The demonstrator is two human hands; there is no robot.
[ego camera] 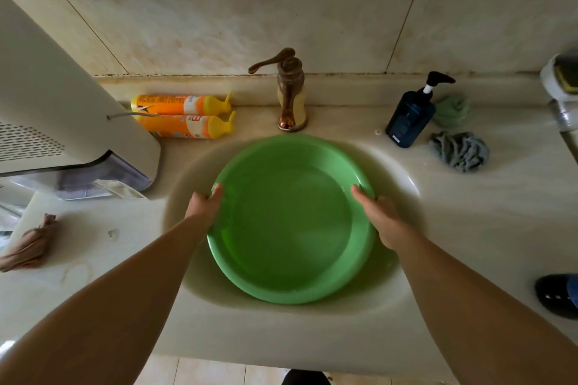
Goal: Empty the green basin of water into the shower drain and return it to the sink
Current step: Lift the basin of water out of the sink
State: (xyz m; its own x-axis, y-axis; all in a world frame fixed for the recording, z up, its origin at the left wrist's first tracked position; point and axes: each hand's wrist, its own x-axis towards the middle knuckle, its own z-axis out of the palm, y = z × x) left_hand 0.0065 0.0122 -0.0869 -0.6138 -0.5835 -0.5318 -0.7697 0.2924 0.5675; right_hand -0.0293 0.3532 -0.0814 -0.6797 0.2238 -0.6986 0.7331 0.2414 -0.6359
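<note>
Pale marble bathroom desk [469, 197]: left hand [203, 205] and right hand [383, 216] each grip the round green plastic basin's [287, 222] rim between them. Lift pending; keep level.

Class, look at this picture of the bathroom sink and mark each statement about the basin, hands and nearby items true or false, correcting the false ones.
1. The green basin sits in the sink. True.
2. Only one hand touches the basin. False: the left hand and right hand both hold its rim.
3. The two orange bottles stand upright. False: they lie on their sides.
4. The pump bottle is to the right of the tap. True.
</note>
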